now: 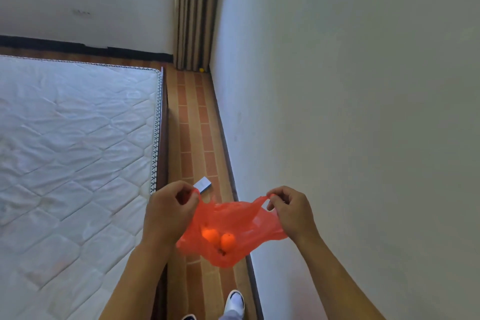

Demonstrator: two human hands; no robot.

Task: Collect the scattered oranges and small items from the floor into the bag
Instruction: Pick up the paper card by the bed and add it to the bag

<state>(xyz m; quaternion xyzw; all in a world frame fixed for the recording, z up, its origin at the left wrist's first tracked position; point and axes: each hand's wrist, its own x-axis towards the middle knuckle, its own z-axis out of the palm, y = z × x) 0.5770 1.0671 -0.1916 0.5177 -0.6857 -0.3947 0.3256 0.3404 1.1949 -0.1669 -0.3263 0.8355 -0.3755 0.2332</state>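
In the narrow strip of brown brick-patterned floor [193,138] between a bed and a plain pale wall [350,112], a person is standing and holding a thin translucent orange-red plastic bag [233,218] out in front of them. The left hand [170,212] is pinching the bag's left handle loop between thumb and fingers, and the right hand [292,209] is pinching the right handle loop the same way, so the two hands are pulling the mouth of the bag apart. The bag is hanging in the air between the hands, sagging below them. Two round oranges [219,238] are sitting side by side low inside it, showing through the plastic, with something small and dark just beneath them that is too blurred to tell.

On the floor just beyond the left hand, a small white rectangular box [203,183] is lying near the bed's dark wooden side rail [163,138]. A white quilted mattress [72,143] is filling the left side of the view. Far down the strip, in the corner by a brown and beige striped curtain [196,10], a small yellow round object [201,69] is resting on the floor. A white shoe [235,302] is showing at the bottom edge.
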